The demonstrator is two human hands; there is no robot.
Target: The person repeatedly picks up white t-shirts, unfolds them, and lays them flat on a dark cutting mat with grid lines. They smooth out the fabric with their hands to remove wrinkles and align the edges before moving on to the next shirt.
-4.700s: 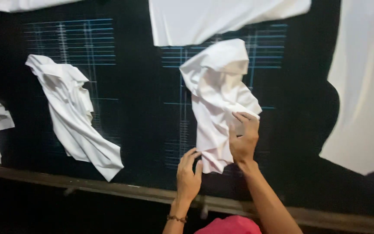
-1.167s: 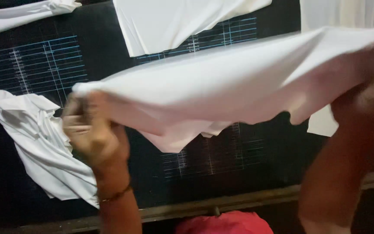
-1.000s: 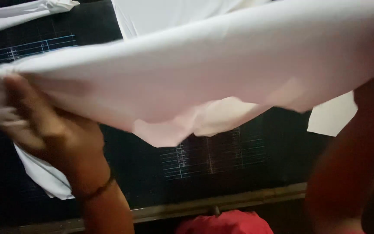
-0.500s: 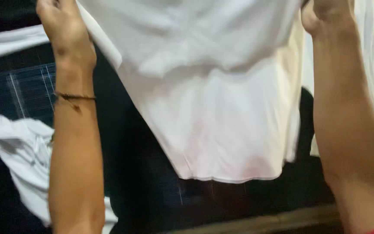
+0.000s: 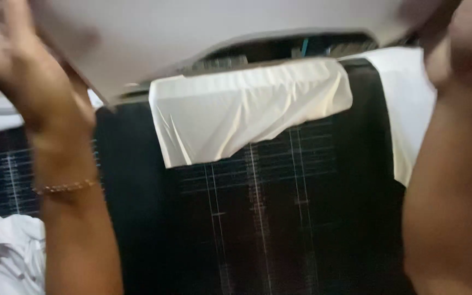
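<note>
Two hands held a white cloth [image 5: 192, 38] across the frame's top.
Left hand [image 5: 23, 71] and right hand [image 5: 465, 43] each gripped an edge above the dark gridded table [image 5: 279, 218].

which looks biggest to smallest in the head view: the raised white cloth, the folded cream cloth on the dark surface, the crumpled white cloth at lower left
1. raised white cloth, though it is nearest the camera and cut off by the frame, so its lead is unsure.
2. folded cream cloth.
3. crumpled white cloth, only partly in view.
</note>
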